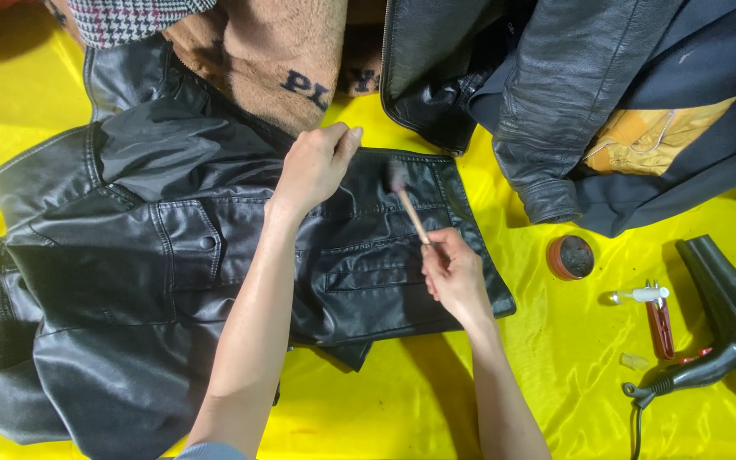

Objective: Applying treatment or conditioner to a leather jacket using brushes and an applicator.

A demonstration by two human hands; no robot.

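Note:
A black leather jacket point(129, 281) lies spread on a yellow cloth point(572, 358). My left hand point(313, 166) presses down on the jacket near its upper hem, fingers curled. My right hand point(453, 277) grips the wooden handle of a small brush point(406, 200), whose blurred bristle head touches the jacket's front panel just right of my left hand. Below the brush a flap pocket point(368, 268) shows on the panel.
A small round red tin point(570, 256) sits open to the right of the jacket. Further right lie a small white bottle point(641, 295), a red tool point(660, 324) and a black hair dryer point(730, 319). More dark jackets point(555, 94) and a tan fleece point(274, 60) pile at the top.

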